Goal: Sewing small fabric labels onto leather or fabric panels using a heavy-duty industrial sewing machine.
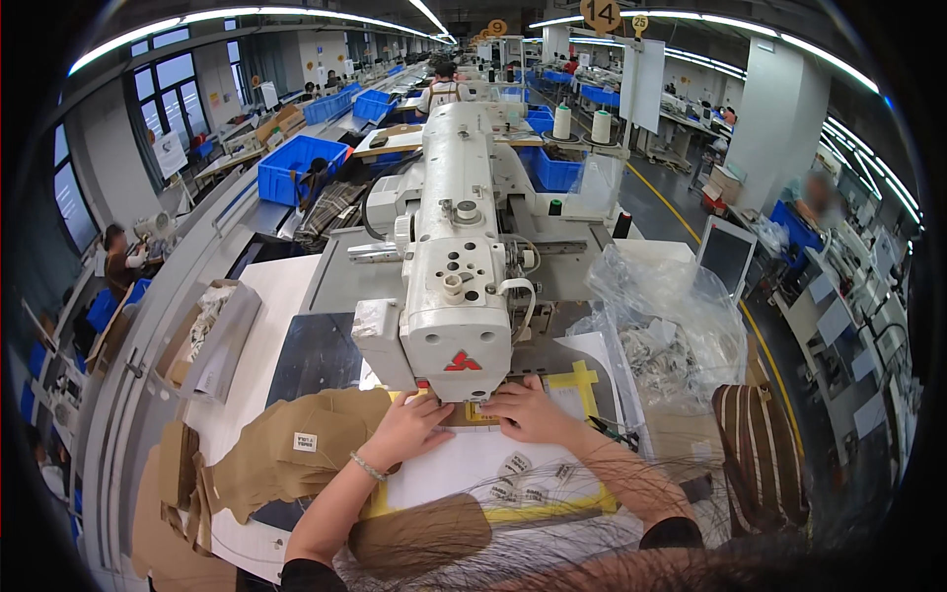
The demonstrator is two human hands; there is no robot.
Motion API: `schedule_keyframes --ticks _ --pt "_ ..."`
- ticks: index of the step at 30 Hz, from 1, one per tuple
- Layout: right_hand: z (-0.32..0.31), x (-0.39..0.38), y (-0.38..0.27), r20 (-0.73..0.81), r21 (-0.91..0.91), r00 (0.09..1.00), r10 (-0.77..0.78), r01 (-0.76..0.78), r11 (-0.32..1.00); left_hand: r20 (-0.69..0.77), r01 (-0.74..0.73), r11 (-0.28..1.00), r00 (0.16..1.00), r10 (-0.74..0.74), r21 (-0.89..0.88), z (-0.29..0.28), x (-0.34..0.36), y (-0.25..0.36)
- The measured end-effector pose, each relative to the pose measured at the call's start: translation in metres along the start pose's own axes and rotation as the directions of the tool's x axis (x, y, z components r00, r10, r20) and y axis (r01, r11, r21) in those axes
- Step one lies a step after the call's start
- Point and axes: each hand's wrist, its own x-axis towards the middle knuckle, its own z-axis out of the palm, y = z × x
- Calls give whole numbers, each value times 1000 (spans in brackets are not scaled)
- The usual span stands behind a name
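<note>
A large white industrial sewing machine [462, 296] stands in front of me. Both hands are just under its head. My left hand [409, 429] lies with its fingers stretched toward the needle area, its thumb apart, beside a brown fabric piece [266, 449] bearing a small white label [305, 442]. My right hand [531, 412] has its fingers bent together at a yellow-edged plate [477, 409] below the head; whatever is at those fingertips is too small and hidden to name. Several loose white labels [513, 466] rest on a white sheet [444, 479] with yellow tape edges.
A darker brown piece [424, 533] lies near me. A grey box [222, 340] sits at left. To the right are a clear plastic bag [671, 316] with pale contents, a striped brown fabric [755, 454] and a screen [725, 255]. Blue bins [296, 168] and thread cones [562, 122] stand behind.
</note>
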Motion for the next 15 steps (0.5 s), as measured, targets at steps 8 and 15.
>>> schedule_keyframes --ticks 8,15 --pt "-1 4 10 -2 -54 1000 24 -24 998 -46 28 1000 999 -28 -15 -5 -2 -1" --pt "-11 -5 -13 31 -241 1000 -3 11 970 6 9 997 1000 -9 -81 3 -3 -1"
